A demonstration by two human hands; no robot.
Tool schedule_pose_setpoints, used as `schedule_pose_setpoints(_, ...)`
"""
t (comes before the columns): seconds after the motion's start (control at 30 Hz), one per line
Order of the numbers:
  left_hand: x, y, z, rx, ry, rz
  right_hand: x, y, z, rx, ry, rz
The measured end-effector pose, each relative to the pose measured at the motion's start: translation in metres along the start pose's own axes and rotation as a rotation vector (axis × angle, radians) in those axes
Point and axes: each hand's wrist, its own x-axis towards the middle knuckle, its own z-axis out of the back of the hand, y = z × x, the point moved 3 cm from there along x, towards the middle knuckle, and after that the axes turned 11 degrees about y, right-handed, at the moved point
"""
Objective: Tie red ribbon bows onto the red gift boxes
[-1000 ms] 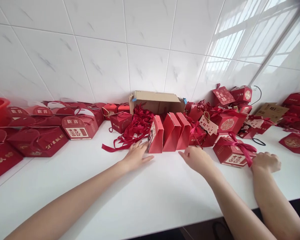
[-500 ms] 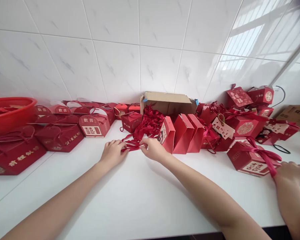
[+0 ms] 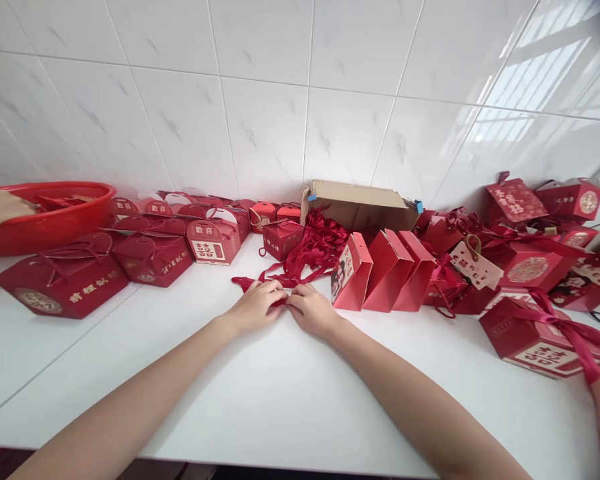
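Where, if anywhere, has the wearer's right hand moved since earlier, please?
Yes: the right hand moved left, crossing in front of the cardboard box from right end to left end.

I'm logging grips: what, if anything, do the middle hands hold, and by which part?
Red ribbon, pinched where left hand and right hand meet; whether at an end is hidden.

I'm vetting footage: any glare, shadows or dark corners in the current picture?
Head view: barred glare, upper right on the tiled wall; head view: dark bluish top right corner; head view: soft shadow on the table beside the left forearm.
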Motion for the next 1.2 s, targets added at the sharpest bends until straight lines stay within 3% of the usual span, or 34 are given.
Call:
schedule_pose_setpoints(0.27, 0.000, 0.008, 0.002, -0.221, -0.072, 0.029, -0.003, 0.005, 0.004, 0.115, -0.053, 0.025)
schedule_pose_setpoints(0.47, -0.002, 0.017, 0.013, -0.390, -0.345, 0.228, -0.004, 0.014, 0.021, 0.252, -0.073, -0.010)
schedule_pose_setpoints(0.57, -0.006, 0.032, 0.020, -0.406, -0.472, 0.349, -0.008, 0.021, 0.050, 0.301, -0.039, -0.009)
schedule_pose_setpoints(0.67, -0.008, 0.051, 0.021, -0.419, -0.521, 0.452, -0.023, 0.029, 0.094, 0.399, 0.019, -0.013)
schedule_pose_setpoints(0.8, -0.010, 0.065, 0.018, -0.454, -0.539, 0.534, -0.055, 0.038, 0.148, 0.770, 0.233, 0.076)
schedule_pose_setpoints(0.83, -0.010, 0.066, 0.017, -0.467, -0.543, 0.537, -0.063, 0.039, 0.159, 0.817, 0.237, 0.110)
schedule_pose_setpoints(0.9, -0.010, 0.064, 0.016, -0.506, -0.547, 0.519, -0.077, 0.039, 0.178, 0.873, 0.151, 0.218)
schedule_pose_setpoints(1.0, -0.006, 0.054, 0.017, -0.612, -0.500, 0.431, -0.092, 0.037, 0.200, 0.973, -0.182, 0.367)
schedule_pose_setpoints(1.1, -0.002, 0.036, 0.021, -0.735, -0.386, 0.319, -0.099, 0.033, 0.212, 1.106, -0.460, 0.349)
schedule_pose_setpoints(1.17, 0.000, 0.019, 0.029, -0.787, -0.328, 0.265, -0.098, 0.033, 0.213, 1.126, -0.496, 0.310)
schedule_pose_setpoints(1.2, 0.001, 0.009, 0.034, -0.804, -0.319, 0.246, -0.095, 0.034, 0.210, 1.119, -0.452, 0.287)
